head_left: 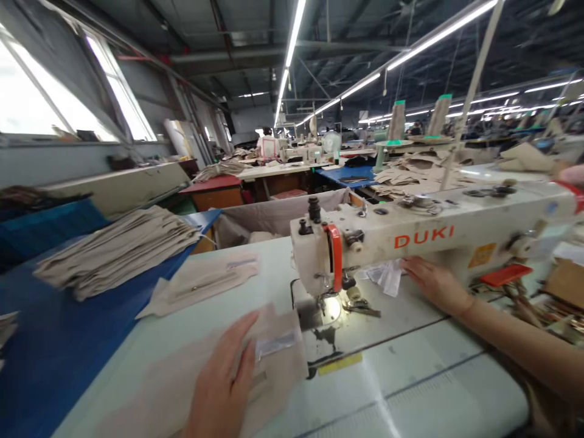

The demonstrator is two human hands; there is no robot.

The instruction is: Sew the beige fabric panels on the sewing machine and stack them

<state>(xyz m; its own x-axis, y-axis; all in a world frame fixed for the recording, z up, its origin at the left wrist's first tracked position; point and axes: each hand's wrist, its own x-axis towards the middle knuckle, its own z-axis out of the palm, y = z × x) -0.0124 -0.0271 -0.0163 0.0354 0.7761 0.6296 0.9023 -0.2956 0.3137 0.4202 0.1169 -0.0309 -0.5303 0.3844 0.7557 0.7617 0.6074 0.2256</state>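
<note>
My left hand (223, 380) lies flat, fingers stretched out, on a beige fabric piece (278, 359) with a pale zipper strip, just left of the needle of the white DUKI sewing machine (424, 234). My right hand (433, 283) reaches under the machine's arm, its fingers at a small white label or slip (387, 277); whether they grip it is not clear. Small snips (362, 309) lie on the machine bed between the hands.
Another beige piece (201, 283) lies on the pale green table (410, 389). A tall stack of beige pieces (114, 249) sits on a blue surface at left. A fabric bin (274, 216) stands behind the table. Thread cones (396, 121) and other workstations fill the back.
</note>
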